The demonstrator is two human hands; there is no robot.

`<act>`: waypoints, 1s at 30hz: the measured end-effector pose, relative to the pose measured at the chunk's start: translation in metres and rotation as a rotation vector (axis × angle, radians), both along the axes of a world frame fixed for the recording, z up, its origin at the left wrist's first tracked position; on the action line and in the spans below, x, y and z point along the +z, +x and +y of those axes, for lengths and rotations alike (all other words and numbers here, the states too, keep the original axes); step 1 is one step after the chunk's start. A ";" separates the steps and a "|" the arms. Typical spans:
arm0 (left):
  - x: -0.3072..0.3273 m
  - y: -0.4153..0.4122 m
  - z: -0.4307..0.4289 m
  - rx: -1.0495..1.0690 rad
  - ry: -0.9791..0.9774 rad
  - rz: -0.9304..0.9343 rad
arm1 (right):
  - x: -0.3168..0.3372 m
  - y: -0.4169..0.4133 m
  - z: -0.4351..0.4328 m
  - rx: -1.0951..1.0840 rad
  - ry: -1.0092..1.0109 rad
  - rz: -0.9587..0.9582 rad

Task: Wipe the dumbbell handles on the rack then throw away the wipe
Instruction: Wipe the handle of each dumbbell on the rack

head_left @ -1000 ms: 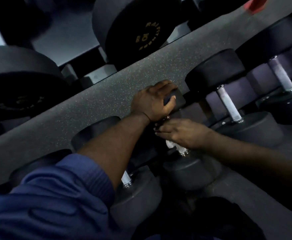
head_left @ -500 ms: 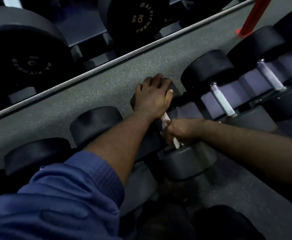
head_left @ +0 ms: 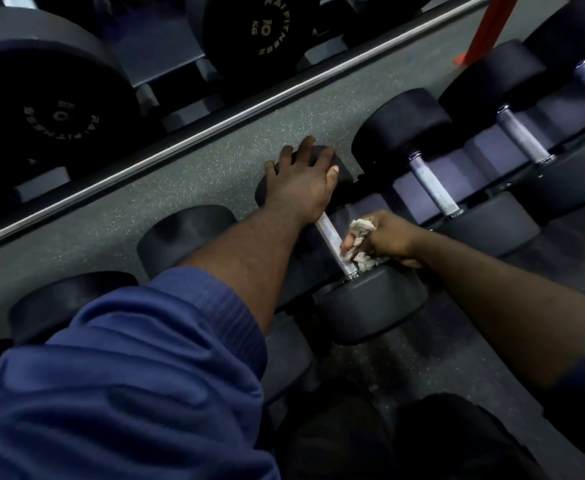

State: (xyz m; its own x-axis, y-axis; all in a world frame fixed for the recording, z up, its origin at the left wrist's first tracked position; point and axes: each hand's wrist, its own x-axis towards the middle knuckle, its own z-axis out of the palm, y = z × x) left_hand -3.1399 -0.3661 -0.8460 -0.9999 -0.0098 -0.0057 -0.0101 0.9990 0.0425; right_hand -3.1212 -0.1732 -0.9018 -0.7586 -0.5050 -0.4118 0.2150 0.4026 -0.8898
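A row of black dumbbells lies on a low rack. My left hand (head_left: 301,188) rests over the far head of the middle dumbbell (head_left: 370,303), fingers draped on it. Its steel handle (head_left: 331,237) shows bare between the hands. My right hand (head_left: 384,237) grips a crumpled white wipe (head_left: 360,237) against the near end of that handle, just above the near head. To the right stand two more dumbbells, with a grey handle (head_left: 433,185) on one and a second grey handle (head_left: 523,136) on the other.
More dumbbell heads (head_left: 183,233) sit left of my arm. A mirror along the speckled floor (head_left: 180,181) reflects 10 kg dumbbells (head_left: 260,26). A red post (head_left: 485,26) stands at the top right. My dark knees fill the bottom edge.
My right hand slid with the wipe down the handle toward the near head, leaving most of the steel bar bare. My left hand stayed on the far head.
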 end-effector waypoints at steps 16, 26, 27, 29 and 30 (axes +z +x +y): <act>0.001 -0.001 0.001 0.013 -0.013 -0.015 | -0.002 -0.001 -0.001 -0.399 -0.071 -0.167; 0.002 0.001 0.003 0.019 -0.025 -0.010 | 0.007 -0.017 0.010 0.190 0.660 0.418; 0.002 0.001 0.002 0.019 -0.030 -0.007 | 0.006 -0.019 0.014 0.213 0.615 0.460; 0.002 0.001 0.002 0.021 -0.034 -0.003 | 0.010 -0.020 0.019 0.261 0.532 0.509; 0.002 0.001 0.002 0.021 -0.032 -0.002 | 0.012 -0.022 0.022 0.298 0.531 0.504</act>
